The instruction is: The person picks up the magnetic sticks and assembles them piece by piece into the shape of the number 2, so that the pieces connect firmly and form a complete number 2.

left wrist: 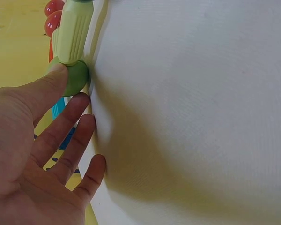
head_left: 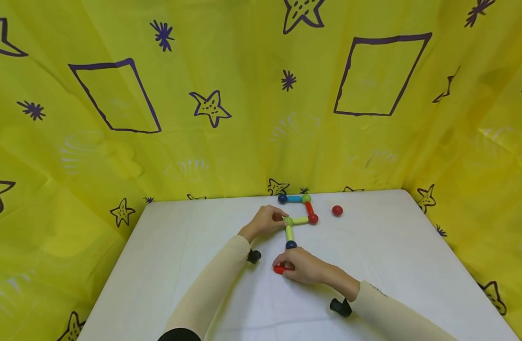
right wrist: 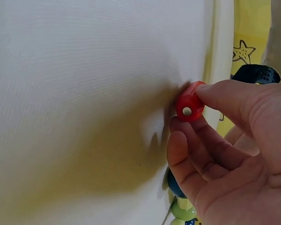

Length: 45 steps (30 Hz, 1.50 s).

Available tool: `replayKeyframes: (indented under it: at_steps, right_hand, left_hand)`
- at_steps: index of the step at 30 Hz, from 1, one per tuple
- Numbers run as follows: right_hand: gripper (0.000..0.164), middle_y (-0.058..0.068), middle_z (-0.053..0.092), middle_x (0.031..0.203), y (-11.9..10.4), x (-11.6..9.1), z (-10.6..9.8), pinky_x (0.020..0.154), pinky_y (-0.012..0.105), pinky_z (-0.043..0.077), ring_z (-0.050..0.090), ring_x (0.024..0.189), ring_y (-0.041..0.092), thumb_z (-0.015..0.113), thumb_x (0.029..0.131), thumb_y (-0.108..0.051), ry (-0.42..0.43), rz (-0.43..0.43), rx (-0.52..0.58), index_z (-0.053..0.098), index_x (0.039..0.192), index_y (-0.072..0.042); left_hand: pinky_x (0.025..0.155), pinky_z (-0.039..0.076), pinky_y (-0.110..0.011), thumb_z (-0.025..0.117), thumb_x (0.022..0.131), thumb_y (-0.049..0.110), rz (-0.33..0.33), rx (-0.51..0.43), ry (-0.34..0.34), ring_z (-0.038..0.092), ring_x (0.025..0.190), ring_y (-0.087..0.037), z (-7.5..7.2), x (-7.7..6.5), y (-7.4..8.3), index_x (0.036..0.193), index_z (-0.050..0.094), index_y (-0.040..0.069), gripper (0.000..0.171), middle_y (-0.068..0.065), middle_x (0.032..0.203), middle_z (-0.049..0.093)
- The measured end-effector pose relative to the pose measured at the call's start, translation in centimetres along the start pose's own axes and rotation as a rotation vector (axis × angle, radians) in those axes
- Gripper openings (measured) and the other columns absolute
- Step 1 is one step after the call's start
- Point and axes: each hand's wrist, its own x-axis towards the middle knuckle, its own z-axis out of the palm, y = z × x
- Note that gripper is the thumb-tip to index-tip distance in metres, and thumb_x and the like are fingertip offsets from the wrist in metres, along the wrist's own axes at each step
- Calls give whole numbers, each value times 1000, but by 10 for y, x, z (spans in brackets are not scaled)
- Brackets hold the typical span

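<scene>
A zigzag chain of magnetic sticks and balls lies on the table. At its bend my left hand (head_left: 265, 220) pinches a green ball (left wrist: 76, 78) between thumb and index finger, the other fingers spread. From that ball one yellow-green stick (head_left: 301, 220) runs right to a red ball (head_left: 313, 219); another (head_left: 289, 233) points toward me and ends at a dark blue ball (head_left: 291, 245). My right hand (head_left: 305, 266) pinches a red stick (right wrist: 190, 102) close over the cloth, just nearer than the blue ball. The stick's pale round tip faces the right wrist camera.
Farther back the chain continues with a red stick (head_left: 309, 208), a green ball (head_left: 306, 198), a light blue stick (head_left: 294, 199) and a dark blue ball (head_left: 282, 199). A loose red ball (head_left: 337, 210) sits to the right. A yellow curtain (head_left: 244, 156) borders the white table (head_left: 372, 255).
</scene>
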Motion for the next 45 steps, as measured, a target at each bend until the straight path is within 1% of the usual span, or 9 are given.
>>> replayKeyframes:
  at_steps: [3,8,11,13,20,28,33,39,45]
  right_hand:
    - [22,-4,69,91,-3,-1,-2,68,22,48,53,74,8,75,91,-1,-11,17,9,76,112,-9]
    - [21,-4,71,91,-9,-3,-3,70,22,50,55,74,5,74,91,1,-22,14,-17,76,109,-9]
    - [20,-5,71,91,-10,-4,-4,71,22,50,56,75,5,75,91,0,-12,4,-33,76,108,-10]
    - [19,-4,71,92,-8,-5,-4,70,22,50,56,74,6,75,91,-2,7,6,-15,76,107,-12]
    - [19,2,72,99,6,-14,-11,65,25,55,64,72,11,75,91,-2,117,45,194,73,108,-10]
    - [24,11,73,105,18,-30,-20,63,33,59,70,74,27,73,92,-2,231,163,419,70,115,-4]
    - [25,15,74,106,25,-38,-18,63,32,59,71,74,29,72,93,-3,283,195,475,69,118,-1]
    - [26,15,73,108,29,-42,-14,65,31,59,71,76,27,73,94,-5,285,214,519,68,119,-2]
    - [28,17,72,110,28,-43,-13,66,33,59,70,78,30,72,95,-5,282,216,541,68,121,-1]
  left_hand:
    - [75,51,-23,77,94,17,6,-4,2,61,81,-9,1,0,-1,119,77,9,27,-1,93,73]
    - [75,51,-23,78,93,16,3,-18,4,62,80,-10,0,-1,-1,118,77,8,27,-3,93,74]
    - [76,52,-24,78,93,17,-3,-21,6,62,80,-10,0,-2,0,118,77,8,27,-2,93,74]
    - [76,52,-23,78,93,17,-2,-18,8,62,81,-9,0,-2,0,118,77,9,27,-2,94,74]
    - [76,52,-24,78,93,16,1,-17,6,62,82,-11,-1,-2,2,119,77,8,27,-2,93,74]
    - [80,52,-25,78,93,17,-3,-18,9,63,84,-11,-1,-1,2,119,77,8,27,-3,96,75]
    - [80,52,-24,78,93,17,-5,-18,6,63,84,-11,0,-1,1,119,77,8,27,-3,96,75]
    - [79,52,-24,78,93,17,-5,-11,4,62,82,-10,0,0,0,119,77,8,28,-3,96,75]
    - [81,52,-25,78,93,18,-20,-9,2,63,84,-10,1,0,0,120,77,10,28,-2,97,75]
